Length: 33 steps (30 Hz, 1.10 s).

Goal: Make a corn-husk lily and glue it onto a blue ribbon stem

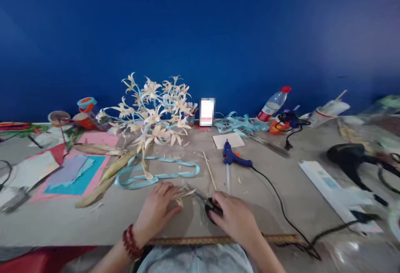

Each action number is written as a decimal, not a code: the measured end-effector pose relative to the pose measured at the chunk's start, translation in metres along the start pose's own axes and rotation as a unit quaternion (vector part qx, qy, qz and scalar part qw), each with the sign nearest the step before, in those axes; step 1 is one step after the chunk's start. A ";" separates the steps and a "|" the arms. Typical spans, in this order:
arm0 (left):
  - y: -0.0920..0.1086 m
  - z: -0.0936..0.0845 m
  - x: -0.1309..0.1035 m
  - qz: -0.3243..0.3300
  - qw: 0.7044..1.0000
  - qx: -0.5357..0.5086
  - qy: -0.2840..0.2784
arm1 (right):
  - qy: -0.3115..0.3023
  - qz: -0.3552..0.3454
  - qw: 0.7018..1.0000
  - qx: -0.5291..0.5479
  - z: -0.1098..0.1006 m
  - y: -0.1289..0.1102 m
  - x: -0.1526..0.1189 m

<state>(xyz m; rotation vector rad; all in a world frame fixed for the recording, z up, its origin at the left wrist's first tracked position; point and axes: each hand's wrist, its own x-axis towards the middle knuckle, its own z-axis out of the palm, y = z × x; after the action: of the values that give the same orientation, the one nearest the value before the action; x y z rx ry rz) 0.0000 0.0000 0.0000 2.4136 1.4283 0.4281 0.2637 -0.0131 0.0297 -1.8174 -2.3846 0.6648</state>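
Hands (158, 208) palm-down, right (236, 216) on scissors (208, 204)

Head view, forward, downward, seemingly near table (93, 227)

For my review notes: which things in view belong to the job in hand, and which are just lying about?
Likely part of the job:
scissors, at the right hand
pale strips, at the left hand
perhaps the pale flowers, similar in colour
perhaps the blue glue gun, untouched

Probably just lying about:
tilted bottle
blurred black tool
coloured sheets
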 end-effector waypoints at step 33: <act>0.016 -0.014 -0.005 0.046 0.988 0.026 -0.146 | 0.210 0.004 0.974 0.089 -0.023 0.052 -0.017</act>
<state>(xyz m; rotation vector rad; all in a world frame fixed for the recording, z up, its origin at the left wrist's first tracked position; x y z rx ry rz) 0.0044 -0.0101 0.0187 2.4674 1.2187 0.0533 0.3230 -0.0113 0.0338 -1.6925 -1.9799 0.4242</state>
